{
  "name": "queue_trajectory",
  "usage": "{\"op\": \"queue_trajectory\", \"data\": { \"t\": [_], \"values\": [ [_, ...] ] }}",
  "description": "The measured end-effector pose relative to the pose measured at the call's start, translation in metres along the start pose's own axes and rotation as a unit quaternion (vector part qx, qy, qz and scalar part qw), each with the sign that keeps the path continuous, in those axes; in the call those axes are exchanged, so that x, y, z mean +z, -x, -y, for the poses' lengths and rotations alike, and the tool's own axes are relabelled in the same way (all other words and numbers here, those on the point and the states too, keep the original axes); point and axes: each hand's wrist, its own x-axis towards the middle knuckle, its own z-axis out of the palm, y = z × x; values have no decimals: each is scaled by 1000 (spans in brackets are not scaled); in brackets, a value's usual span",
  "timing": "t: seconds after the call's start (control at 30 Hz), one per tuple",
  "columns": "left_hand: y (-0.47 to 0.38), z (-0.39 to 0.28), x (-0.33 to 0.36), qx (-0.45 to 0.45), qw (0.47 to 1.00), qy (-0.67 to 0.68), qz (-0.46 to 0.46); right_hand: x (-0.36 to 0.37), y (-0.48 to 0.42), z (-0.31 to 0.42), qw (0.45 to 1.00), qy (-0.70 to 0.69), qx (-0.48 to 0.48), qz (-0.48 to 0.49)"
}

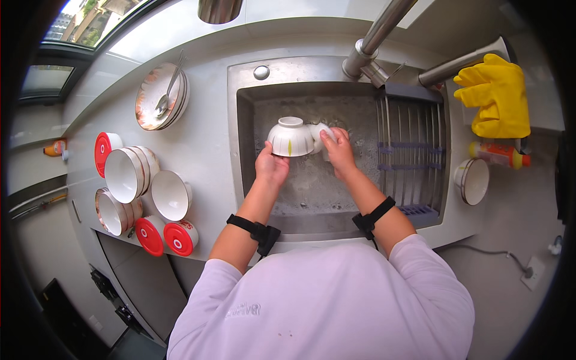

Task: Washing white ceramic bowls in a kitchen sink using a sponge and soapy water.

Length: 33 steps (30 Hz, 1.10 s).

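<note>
Over the basin of the stainless steel sink, my left hand grips a white bowl at its rim from below. The bowl is upside down, its foot ring up, with a green mark on its side. My right hand holds a white cloth or sponge beside the bowl's right side; whether the two touch is hard to tell. Below them the basin's bottom looks wet, with bubbles.
A drying rack covers the basin's right part, below the faucet. Stacked bowls, red-lidded containers and plates with a spoon stand left. At right are yellow rubber gloves, a bottle and more bowls.
</note>
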Motion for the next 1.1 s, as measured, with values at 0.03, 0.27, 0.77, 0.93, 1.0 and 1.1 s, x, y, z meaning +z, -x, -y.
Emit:
{"op": "queue_trajectory", "data": {
  "t": [0.03, 0.27, 0.77, 0.93, 1.0, 1.1],
  "values": [
    [-2, 1, 1, -1, 1000, 10, -2, 4, 7, 6, 1000, 1, 1, -4],
    [5, 16, 13, -96, 987, -13, 127, 32, 44, 41, 944, 120, -309, -15],
    [18, 3, -14, -166, 976, -25, 142, -6, -25, 53, 979, -100, 115, 132],
    [30, -2, 1, -189, 957, -160, 151, -2, -36, 37, 947, -19, 185, 262],
    [28, 1, 2, -172, 943, -246, 144, 2, -43, 6, 959, 66, 105, 257],
    [22, -2, -9, -88, 908, -396, 107, -3, -34, -12, 963, 202, -49, 170]
  ]
}}
